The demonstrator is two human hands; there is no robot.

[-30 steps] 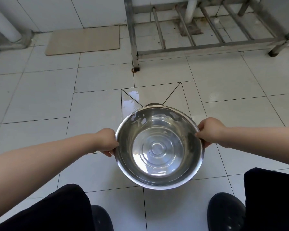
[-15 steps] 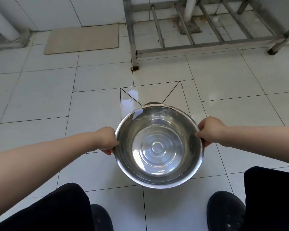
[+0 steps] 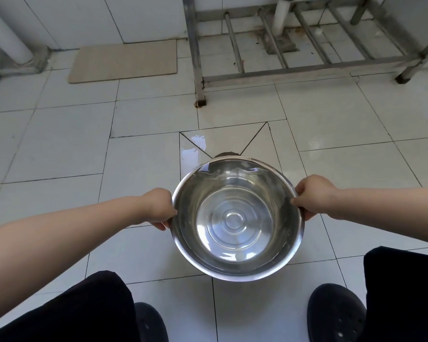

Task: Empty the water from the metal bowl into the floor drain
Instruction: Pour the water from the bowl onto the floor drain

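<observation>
Head view: little is changed across the last second. On the left, the left hand [image 3: 158,209] is kept curled round the left rim of the bowl [image 3: 236,218], thumb on top and fingers tucked beneath. The bowl is held in the air above the tiled floor [image 3: 59,149], between the knees and ahead of the two dark shoes [image 3: 336,314], much where it was a second ago; only a slight shift against the tile lines is seen, and that may be owed to the camera. Its far rim is still dipped a little toward the floor drain [image 3: 226,154], of which just a dark sliver is seen past the rim, where the diagonal tile cuts meet. A thin sheet of water is left inside, shown by the ripples along the far wall. A wet patch [image 3: 194,149] is lying on the tile just left of the drain. On the right, the right hand [image 3: 311,196] is closed on the right rim in the same way.

The pour is judged to be barely begun or paused: a steeper forward tilt is called for, and the lip must be kept over the drain so that less water is spread across the tiles.
</observation>
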